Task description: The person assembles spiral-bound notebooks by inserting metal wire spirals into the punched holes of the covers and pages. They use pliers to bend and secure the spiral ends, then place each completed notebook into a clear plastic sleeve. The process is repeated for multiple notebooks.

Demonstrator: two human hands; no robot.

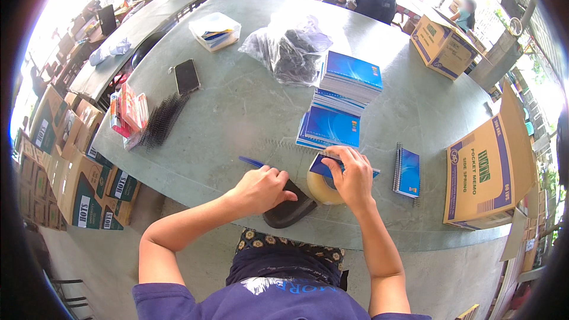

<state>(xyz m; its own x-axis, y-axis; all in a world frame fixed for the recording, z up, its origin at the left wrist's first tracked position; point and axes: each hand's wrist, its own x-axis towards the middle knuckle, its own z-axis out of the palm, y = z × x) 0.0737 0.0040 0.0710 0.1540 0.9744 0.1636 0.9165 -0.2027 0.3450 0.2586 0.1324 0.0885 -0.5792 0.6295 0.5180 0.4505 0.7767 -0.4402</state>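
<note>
My right hand (354, 179) pinches the upper edge of a small blue notebook (320, 166). A thin wire coil (290, 146) stretches out to the left from the notebook's top. Under the notebook and the right fingers is a wide roll of tape (317, 189). My left hand (262, 188) is closed with its fingers curled under; what they hold is hidden. Beyond its knuckles a slim blue stick-like piece (250, 161) shows, and I cannot tell whether the hand grips it. A dark, flat, rounded object (287, 208) lies beneath the left thumb.
Stacks of blue notebooks (349, 74) stand ahead, beside a plastic bag (290, 50). A spiral notebook (408, 170) lies to the right, near an open carton (480, 169). Leftward are a bundle of black coils (165, 120), a phone (186, 76) and a clear tub (216, 31).
</note>
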